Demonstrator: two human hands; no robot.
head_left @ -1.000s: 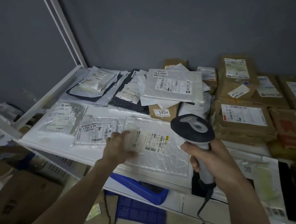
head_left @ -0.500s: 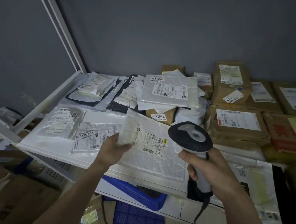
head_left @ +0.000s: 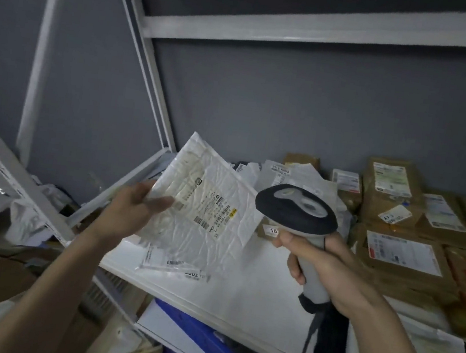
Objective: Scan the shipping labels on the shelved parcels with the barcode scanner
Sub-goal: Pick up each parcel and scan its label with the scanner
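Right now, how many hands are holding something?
2. The left hand holds up a crinkly white plastic mailer bag over the shelf's left end. The right hand grips the grey and black barcode scanner beside it.

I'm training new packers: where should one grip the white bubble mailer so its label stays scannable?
Grip the white bubble mailer by its left edge, coming from the left, as the left hand does. Its label sits mid-face and the mailer is tilted up off the shelf, so an edge pinch probably keeps the barcodes clear for the scanner in the right hand.
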